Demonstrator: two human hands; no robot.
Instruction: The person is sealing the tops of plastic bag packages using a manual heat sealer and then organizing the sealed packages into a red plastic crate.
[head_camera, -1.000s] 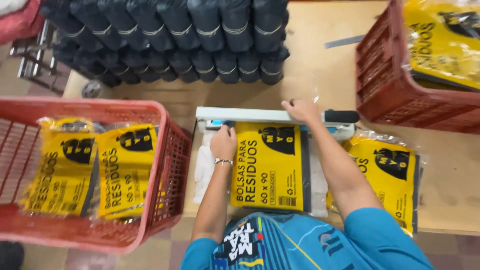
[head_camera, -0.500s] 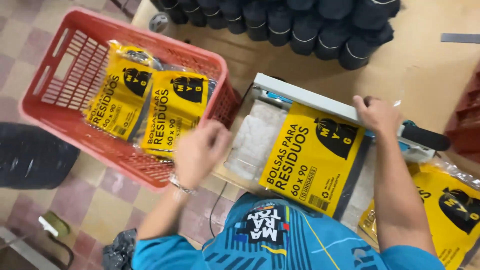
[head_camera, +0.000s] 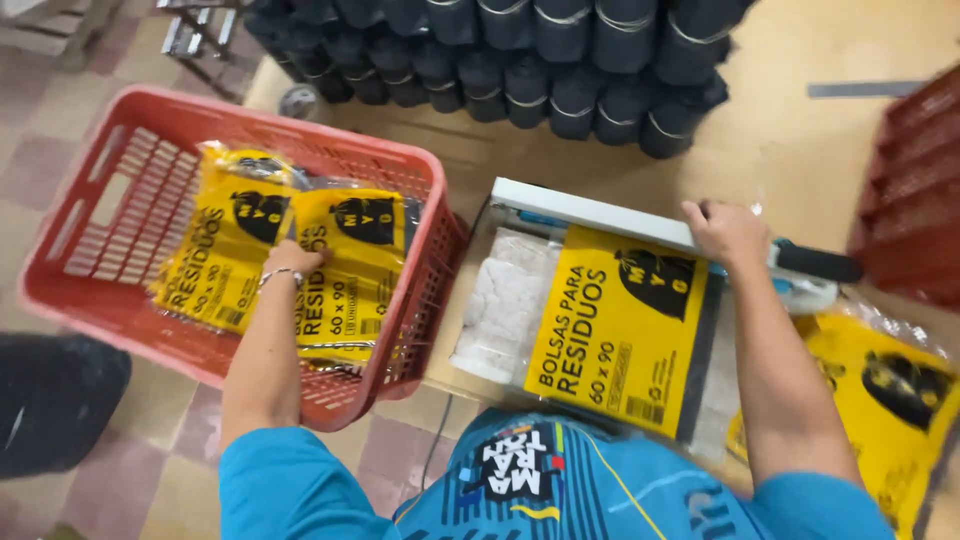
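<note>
My left hand (head_camera: 296, 258) reaches into a red plastic basket (head_camera: 250, 108) and rests on a yellow printed packet (head_camera: 352, 270), with a second like packet (head_camera: 232, 250) beside it. I cannot see a firm grip there. My right hand (head_camera: 728, 232) grips the white arm of a table-top heat sealer (head_camera: 590, 212), close to its black handle (head_camera: 820, 262). Another yellow packet (head_camera: 620, 335) lies flat with its top edge under that arm, and a white padded sheet (head_camera: 505, 300) lies left of it.
Several black rolls (head_camera: 500, 50) are stacked at the back of the wooden table (head_camera: 800, 140). A further yellow packet (head_camera: 890, 400) lies at the right, below a red crate (head_camera: 915, 190). Tiled floor and a dark bag (head_camera: 50, 400) are at the left.
My left hand has moved from the packet at the sealer, across the gap, into the red basket and onto a packet there. My right hand has stayed on the sealer arm.
</note>
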